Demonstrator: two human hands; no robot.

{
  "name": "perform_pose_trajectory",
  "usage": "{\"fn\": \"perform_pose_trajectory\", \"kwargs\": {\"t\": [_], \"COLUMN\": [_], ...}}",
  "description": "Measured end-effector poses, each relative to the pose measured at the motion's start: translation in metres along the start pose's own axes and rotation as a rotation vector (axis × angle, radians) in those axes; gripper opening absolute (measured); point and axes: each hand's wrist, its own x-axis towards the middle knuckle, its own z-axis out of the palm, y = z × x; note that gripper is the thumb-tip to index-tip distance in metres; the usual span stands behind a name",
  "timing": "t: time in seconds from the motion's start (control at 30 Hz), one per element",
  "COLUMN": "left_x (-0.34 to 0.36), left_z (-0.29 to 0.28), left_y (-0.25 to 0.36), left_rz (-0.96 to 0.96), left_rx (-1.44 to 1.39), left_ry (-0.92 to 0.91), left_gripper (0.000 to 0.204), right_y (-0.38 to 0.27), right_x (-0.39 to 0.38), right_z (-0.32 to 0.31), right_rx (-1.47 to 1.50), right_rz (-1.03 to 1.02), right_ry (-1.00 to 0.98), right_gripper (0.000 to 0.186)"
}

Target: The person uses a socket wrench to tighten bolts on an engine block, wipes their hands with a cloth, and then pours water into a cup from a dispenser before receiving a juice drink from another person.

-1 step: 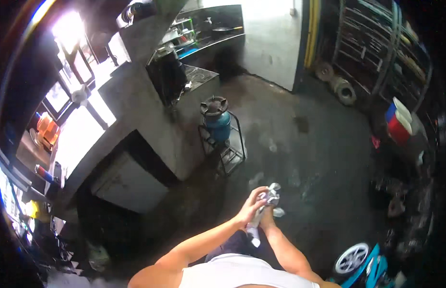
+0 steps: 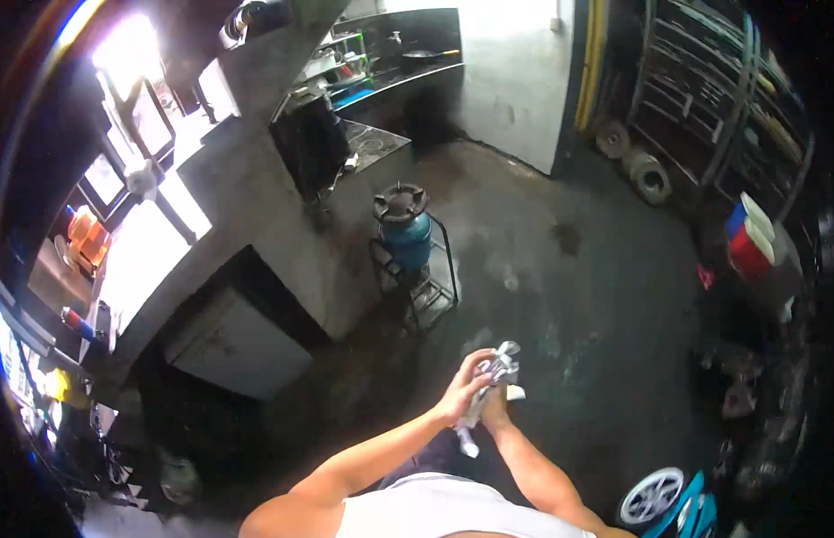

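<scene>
Here, I see my left hand (image 2: 464, 387) curled over a crumpled grey-white cloth (image 2: 499, 366), its fingers closed around the upper bunch of it, while my right hand (image 2: 496, 411) sits just beneath and against it, mostly hidden, apparently gripping the lower part of the same cloth, though I cannot tell exactly how its fingers lie. The cloth is pinched between the two hands in front of my chest, with one twisted tail hanging down below them and a small flap sticking out to the right. As far as I can judge, the handling of the cloth is under way and not finished: it is bunched and partly wrung or wadded, not folded flat and not set down anywhere. Beyond the hands lies a dark, stained concrete floor (image 2: 596, 296). Well apart, ahead and a little left, a blue gas cylinder (image 2: 406, 235) with a burner on top stands in a wire stand. Left of that runs a grey concrete table (image 2: 247, 193). A white wheel (image 2: 648, 497) lies at lower right, near my right elbow.
</scene>
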Motion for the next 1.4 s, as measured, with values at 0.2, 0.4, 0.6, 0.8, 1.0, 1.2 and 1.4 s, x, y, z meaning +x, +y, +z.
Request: {"fn": "perform_pose_trajectory", "kwargs": {"t": [0.2,0.4,0.6,0.8,1.0,1.2,1.4], "left_x": [0.263,0.537,0.753,0.958,1.050,1.171,1.305], "left_z": [-0.086,-0.106,-0.123,-0.217,-0.343,-0.472,-0.592], "left_y": [-0.060,-0.057,-0.071,-0.073,-0.014,-0.014,0.018], "left_rz": [-0.149,-0.343,-0.761,-0.323,0.210,0.083,-0.014], "left_rx": [-0.205,0.078,-0.419,-0.702,-0.300,-0.153,-0.414], "left_ry": [0.066,-0.116,-0.460,-0.021,0.526,0.824,1.021], "left_gripper": [0.023,0.034,0.070,0.048,0.036,0.020,0.026], "right_y": [0.031,-0.022,-0.050,-0.032,-0.056,0.031,0.018], "right_x": [0.270,0.488,0.722,0.988,1.173,1.334,1.470], "right_z": [-0.041,-0.099,-0.106,-0.053,0.080,0.167,0.239], "right_rx": [-0.597,-0.634,-0.745,-1.003,-0.932,-1.019,-0.885], "right_rz": [-0.330,-0.218,-0.338,-0.733,-1.027,-0.873,-0.551], "right_ry": [-0.251,-0.143,-0.070,-0.645,-1.367,-1.565,-1.529], "right_gripper": [0.023,0.029,0.025,0.038,0.049,0.040,0.057]}}
